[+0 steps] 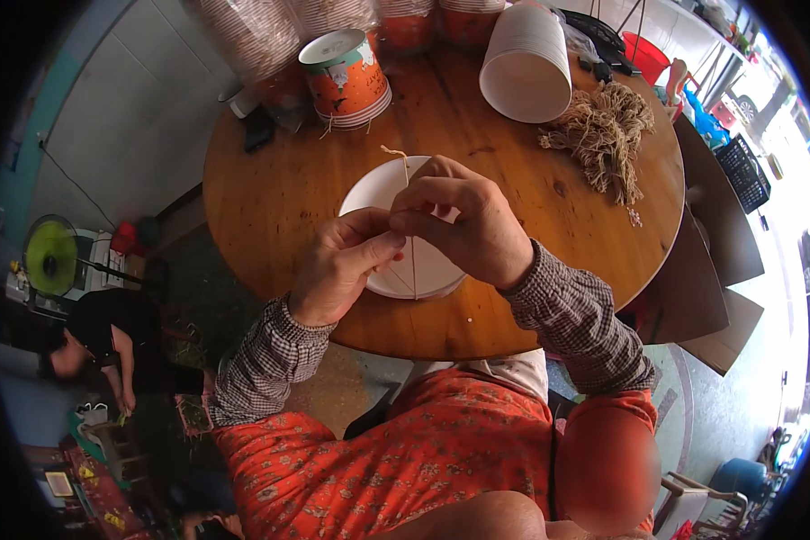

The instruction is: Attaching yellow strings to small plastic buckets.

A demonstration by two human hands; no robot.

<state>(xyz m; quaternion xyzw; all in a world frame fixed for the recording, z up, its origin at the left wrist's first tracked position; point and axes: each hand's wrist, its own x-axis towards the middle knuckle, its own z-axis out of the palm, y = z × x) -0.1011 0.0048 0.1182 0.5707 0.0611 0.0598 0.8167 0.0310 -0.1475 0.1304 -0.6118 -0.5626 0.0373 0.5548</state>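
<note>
A white round paper tub (369, 193) stands on the wooden table (279, 211) in front of me, partly covered by my hands. A thin pale cord (414, 274) crosses its top, from a loose knotted end beyond the far rim to the near rim. Above the tub my left hand (337, 268) pinches the cord between thumb and forefinger. My right hand (472, 220) is closed on the cord too, its fingertips touching those of the left. The exact spot where they grip is hidden by the fingers.
At the table's back stand an orange printed stack of tubs (346, 83) and several plastic-wrapped stacks. A white tub stack (529, 67) lies tipped beside a heap of cords (607, 135). Cardboard (679, 279) is at the right. Another person (108, 333) bends down at the left.
</note>
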